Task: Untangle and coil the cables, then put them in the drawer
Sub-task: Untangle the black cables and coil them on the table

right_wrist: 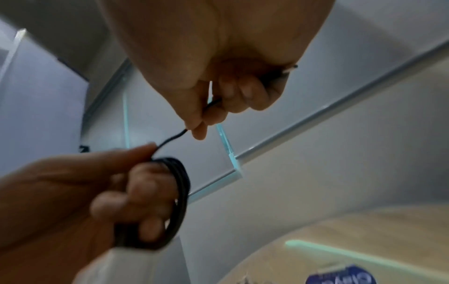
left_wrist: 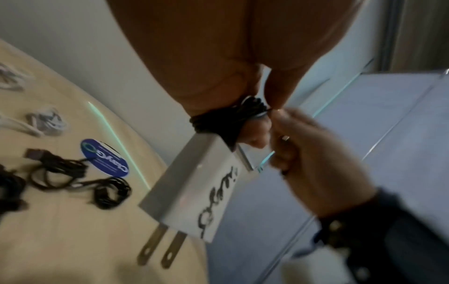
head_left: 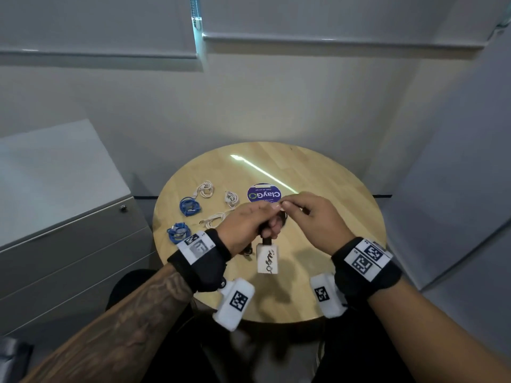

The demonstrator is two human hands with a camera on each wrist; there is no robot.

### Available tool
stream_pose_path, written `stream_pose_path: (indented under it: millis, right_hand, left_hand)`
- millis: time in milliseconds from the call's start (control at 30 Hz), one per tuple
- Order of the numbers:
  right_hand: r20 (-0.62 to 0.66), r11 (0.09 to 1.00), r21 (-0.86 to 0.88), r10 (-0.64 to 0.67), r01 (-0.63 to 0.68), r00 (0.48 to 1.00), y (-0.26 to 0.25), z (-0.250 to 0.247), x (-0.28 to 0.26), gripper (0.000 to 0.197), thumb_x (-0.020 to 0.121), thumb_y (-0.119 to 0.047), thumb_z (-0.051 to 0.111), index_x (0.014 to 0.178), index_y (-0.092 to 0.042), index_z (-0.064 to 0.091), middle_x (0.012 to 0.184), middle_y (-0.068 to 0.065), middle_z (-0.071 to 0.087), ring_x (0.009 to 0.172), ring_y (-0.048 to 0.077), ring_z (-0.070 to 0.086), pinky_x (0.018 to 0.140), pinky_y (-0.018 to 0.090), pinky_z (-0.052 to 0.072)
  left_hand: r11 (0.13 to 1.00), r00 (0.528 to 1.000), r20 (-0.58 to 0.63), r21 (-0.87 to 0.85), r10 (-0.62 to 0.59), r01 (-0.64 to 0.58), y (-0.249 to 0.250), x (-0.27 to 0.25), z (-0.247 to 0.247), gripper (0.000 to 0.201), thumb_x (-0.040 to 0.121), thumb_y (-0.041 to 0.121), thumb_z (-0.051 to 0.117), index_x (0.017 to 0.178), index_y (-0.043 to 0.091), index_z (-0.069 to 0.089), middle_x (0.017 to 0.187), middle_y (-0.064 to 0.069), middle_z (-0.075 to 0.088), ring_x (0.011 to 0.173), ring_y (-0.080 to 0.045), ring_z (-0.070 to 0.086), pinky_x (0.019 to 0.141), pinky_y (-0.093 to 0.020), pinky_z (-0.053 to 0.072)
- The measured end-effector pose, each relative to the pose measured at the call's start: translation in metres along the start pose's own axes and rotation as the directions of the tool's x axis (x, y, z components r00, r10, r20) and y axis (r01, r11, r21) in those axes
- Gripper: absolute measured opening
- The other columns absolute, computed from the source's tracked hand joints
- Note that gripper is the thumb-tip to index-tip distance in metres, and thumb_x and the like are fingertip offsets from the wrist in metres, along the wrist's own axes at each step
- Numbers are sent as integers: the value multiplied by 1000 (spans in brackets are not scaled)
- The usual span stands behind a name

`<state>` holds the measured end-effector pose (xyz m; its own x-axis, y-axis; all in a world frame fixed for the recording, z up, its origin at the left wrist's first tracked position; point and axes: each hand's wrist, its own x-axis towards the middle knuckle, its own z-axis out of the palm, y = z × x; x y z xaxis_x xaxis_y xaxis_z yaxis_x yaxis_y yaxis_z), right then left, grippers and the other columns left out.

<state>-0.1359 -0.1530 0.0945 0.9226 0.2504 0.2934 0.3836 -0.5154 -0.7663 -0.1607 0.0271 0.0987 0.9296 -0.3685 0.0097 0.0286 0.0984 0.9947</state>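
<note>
A black cable (right_wrist: pixel 179 192) is wound in a coil round the fingers of my left hand (head_left: pixel 272 219), held above the round wooden table (head_left: pixel 318 167). Its white plug adapter (head_left: pixel 267 258) with handwriting hangs below that hand, prongs pointing down in the left wrist view (left_wrist: pixel 199 192). My right hand (head_left: pixel 286 204) pinches the loose end of the black cable (right_wrist: pixel 171 138) between thumb and forefinger, just right of the coil. Two blue coiled cables (head_left: pixel 189 206) and several white coiled cables (head_left: pixel 205 189) lie on the table's left half.
More loose black cables (left_wrist: pixel 73 173) lie on the table under my left wrist. A purple round ClayGo sticker (head_left: pixel 264 194) sits mid-table. A grey drawer cabinet (head_left: pixel 69 230) with a lock (head_left: pixel 123 208) stands left of the table, its drawers closed.
</note>
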Motion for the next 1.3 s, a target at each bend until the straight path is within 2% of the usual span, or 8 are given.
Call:
stream_pose_path:
  millis: [100, 200, 300, 500, 800, 967, 1167, 1300]
  right_hand:
    - [152, 970, 233, 30, -65, 988, -8, 17, -12, 23, 102, -13, 53, 107, -14, 75, 85, -6, 72, 78, 10, 63, 80, 23, 50]
    - [266, 904, 378, 100, -199, 959, -18, 20, -23, 20, 94, -12, 55, 105, -12, 73, 73, -10, 61, 62, 0, 48, 61, 13, 38]
    - [345, 916, 348, 71, -198, 936, -18, 20, -30, 12, 98, -7, 60, 104, -2, 68, 78, -11, 67, 65, -6, 55, 58, 7, 39]
    - [347, 936, 268, 128, -230, 929, -19, 38, -41, 24, 95, 5, 57, 86, -16, 66, 72, -18, 71, 70, -6, 63, 71, 8, 44]
    - [240, 962, 184, 156, -203, 958, -5, 81, -47, 36, 94, -1, 59, 71, -28, 53, 52, -26, 53, 52, -3, 47, 58, 12, 35]
    - [254, 900, 254, 290, -353, 923, 23, 106, -47, 12, 94, -16, 62, 83, -12, 65, 76, 18, 61, 72, 14, 53, 72, 32, 43]
    - [256, 927, 143, 304, -347, 917, 55, 99, -46, 20, 99, -9, 54, 95, -19, 71, 88, -9, 69, 77, -5, 57, 72, 14, 42]
    - [253, 965, -32, 260, -260, 932, 74, 99, -41, 23, 96, -8, 58, 101, -22, 74, 101, -5, 59, 93, 2, 55, 81, 6, 38]
  left_hand:
    - [973, 995, -84, -227, -54, 34, 4, -7, -1, 37, 96, 20, 52, 63, 10, 41, 53, -3, 45, 45, -12, 33, 55, -25, 41]
    - [921, 980, -112, -372, -165, 113, 1, -15, -8, 38, 96, 26, 49, 62, 13, 38, 48, 1, 39, 48, -15, 32, 55, -25, 41]
    - [887, 972, -65, -427, -225, 177, -6, -25, -14, 37, 92, 33, 52, 61, 14, 41, 47, 2, 40, 57, -19, 31, 59, -25, 42]
    - [882, 977, 16, -427, -211, 197, -27, -35, -23, 31, 94, 26, 50, 69, 8, 49, 63, -6, 52, 49, -12, 43, 62, -29, 49]
    - [948, 969, -119, -263, -217, 180, -65, -45, -45, 30, 101, 23, 43, 82, 5, 57, 72, -6, 60, 63, -16, 56, 68, -25, 50]
    - [893, 942, -170, -403, -288, 200, -93, -47, -42, 21, 102, 19, 42, 87, 9, 54, 69, -2, 50, 63, -14, 49, 66, -25, 44]
    - [936, 907, -233, -87, -352, 341, -119, -41, -53, 26, 103, 24, 44, 80, 14, 53, 58, 7, 41, 51, -8, 35, 49, -21, 27]
    - [920, 907, -169, -138, -386, 366, -121, -37, -46, 28, 103, 21, 43, 77, 12, 50, 56, 6, 39, 48, -8, 35, 49, -21, 24]
